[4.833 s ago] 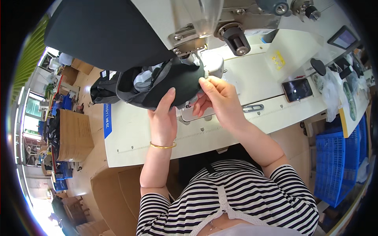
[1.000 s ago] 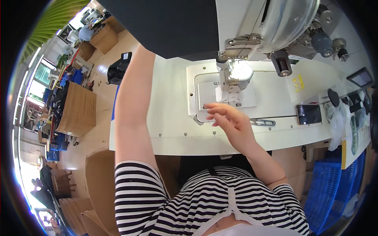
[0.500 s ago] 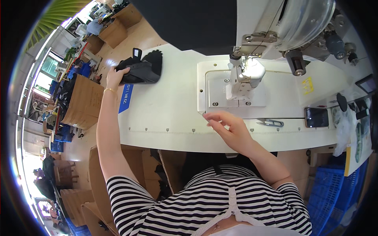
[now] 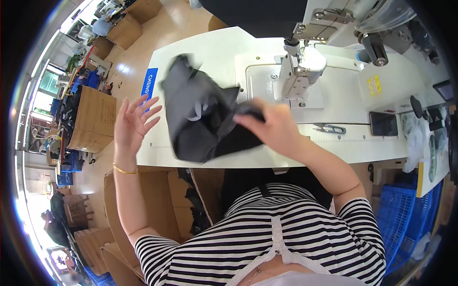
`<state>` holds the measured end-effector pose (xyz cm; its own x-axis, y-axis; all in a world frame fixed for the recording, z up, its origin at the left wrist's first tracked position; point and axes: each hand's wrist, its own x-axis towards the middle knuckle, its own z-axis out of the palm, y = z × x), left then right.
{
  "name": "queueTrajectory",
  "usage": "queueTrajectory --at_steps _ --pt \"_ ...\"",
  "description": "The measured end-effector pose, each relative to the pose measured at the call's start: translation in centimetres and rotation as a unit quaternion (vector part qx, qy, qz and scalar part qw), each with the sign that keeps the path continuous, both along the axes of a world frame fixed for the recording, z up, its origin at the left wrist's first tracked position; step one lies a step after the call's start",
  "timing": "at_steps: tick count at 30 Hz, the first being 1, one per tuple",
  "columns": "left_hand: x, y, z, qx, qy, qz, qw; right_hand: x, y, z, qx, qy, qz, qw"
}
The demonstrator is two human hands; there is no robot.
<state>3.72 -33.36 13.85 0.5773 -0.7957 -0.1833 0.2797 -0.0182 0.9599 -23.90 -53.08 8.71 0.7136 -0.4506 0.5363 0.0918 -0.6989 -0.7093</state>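
Two bare hands flank a black fabric piece [image 4: 187, 90] at a white sewing table [image 4: 214, 50], seen through the head camera from my distant post; the right hand [image 4: 280, 127] has its thumb and fingers clamped on the right edge of the piece, near the sewing machine [image 4: 299, 78]; the left hand [image 4: 131, 127] is raised just beside the opposite edge, fingers spread apart, with a gold bracelet [image 4: 125, 169] around its wrist; the piece is blurred, and I cannot fairly tell whether it rests on the tabletop or hangs just above it; a pale grey patch shows among its folds; to the right I make out metal snips [image 4: 330, 129] on the table and a dark phone [image 4: 383, 124] near them; at lower left stands an open cardboard box [image 4: 138, 200], at lower right blue plastic crates [image 4: 398, 214].
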Motion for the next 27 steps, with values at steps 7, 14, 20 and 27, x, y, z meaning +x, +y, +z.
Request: queueTrajectory --at_steps 7,14,20,27 --pt "-13.2 -3.0 -5.8 -0.142 0.134 -0.32 0.927 -0.8 -1.4 -2.0 0.423 -0.069 -0.002 0.904" --pt "-17.2 -7.3 -6.0 -0.167 0.106 -0.123 0.973 -3.7 -1.2 -1.2 0.329 -0.052 0.014 0.943" --pt "-17.4 -9.0 -3.5 -0.181 0.053 -0.161 0.969 -5.9 -0.6 1.1 0.505 -0.078 0.078 0.856" --pt "-15.9 -11.5 -0.7 -0.174 0.108 -0.213 0.955 -5.2 -1.9 2.3 0.533 -0.135 0.089 0.831"
